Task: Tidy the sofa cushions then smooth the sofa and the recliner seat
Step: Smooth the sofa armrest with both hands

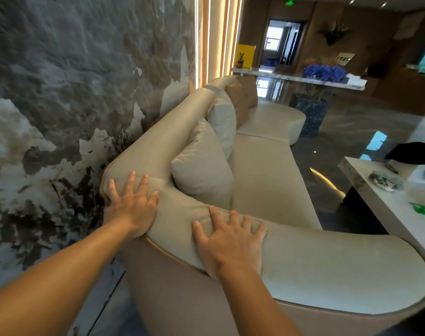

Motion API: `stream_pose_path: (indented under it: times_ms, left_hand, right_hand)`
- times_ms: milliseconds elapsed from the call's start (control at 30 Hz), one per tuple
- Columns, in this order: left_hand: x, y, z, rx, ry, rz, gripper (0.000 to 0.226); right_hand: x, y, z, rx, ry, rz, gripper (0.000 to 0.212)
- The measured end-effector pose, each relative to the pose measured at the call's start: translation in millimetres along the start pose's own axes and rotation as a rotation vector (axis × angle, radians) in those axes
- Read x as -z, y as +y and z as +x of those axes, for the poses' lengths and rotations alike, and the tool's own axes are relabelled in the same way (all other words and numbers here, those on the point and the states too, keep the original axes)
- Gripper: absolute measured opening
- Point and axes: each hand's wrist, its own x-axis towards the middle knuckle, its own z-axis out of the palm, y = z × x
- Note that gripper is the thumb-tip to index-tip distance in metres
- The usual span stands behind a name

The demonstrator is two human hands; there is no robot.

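Note:
A long cream leather sofa (267, 180) runs away from me along the marbled wall. My left hand (131, 204) lies flat, fingers spread, on the rounded corner of its backrest. My right hand (230, 241) presses flat on the padded armrest (339, 267) just to the right. Neither hand holds anything. A cream cushion (201, 170) leans upright against the backrest close to the corner. A second cream cushion (222, 120) stands behind it, and a tan cushion (243, 98) sits at the far end.
The marbled wall (73, 93) stands close behind the sofa on the left. A pale low table (381, 204) with small items sits to the right across a strip of glossy dark floor. A long counter (303, 80) with blue flowers (324, 72) stands beyond the sofa's far end.

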Motion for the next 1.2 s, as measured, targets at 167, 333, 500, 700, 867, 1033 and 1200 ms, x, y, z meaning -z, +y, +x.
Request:
stream_pose_path:
  times_ms: [167, 333, 500, 700, 867, 1033, 1200]
  left_hand:
    - [1.3, -11.4, 39.0, -0.029, -0.023, 0.015, 0.064]
    - [6.8, -20.9, 62.7, -0.021, -0.021, -0.005, 0.064]
    - [9.1, -23.3, 62.4, -0.022, -0.003, -0.011, 0.063]
    - [7.8, -20.3, 59.5, -0.023, -0.039, 0.021, 0.063]
    - [22.9, -10.3, 50.4, -0.028, -0.138, 0.133, 0.057]
    - [66.5, 9.1, 12.9, -0.303, -0.241, 0.473, 0.044]
    - [141.9, 47.0, -60.3, -0.289, -0.67, 0.844, 0.045]
  right_hand:
    - [-4.2, -21.7, 24.9, -0.009, -0.002, 0.02, 0.077]
    - [-7.6, -41.5, 41.3, -0.01, 0.001, 0.016, 0.077]
    - [-4.7, -46.0, 40.3, -0.016, -0.014, 0.029, 0.077]
    - [0.4, -37.2, 40.6, 0.037, -0.102, 0.044, 0.084]
    - [17.9, 12.3, 29.3, 0.134, -0.175, 0.08, 0.062]
    - [39.8, 13.5, -19.0, 0.027, -0.221, 0.052, 0.058]
    - [126.9, 24.0, -66.0, -0.053, -0.546, 0.01, 0.048]
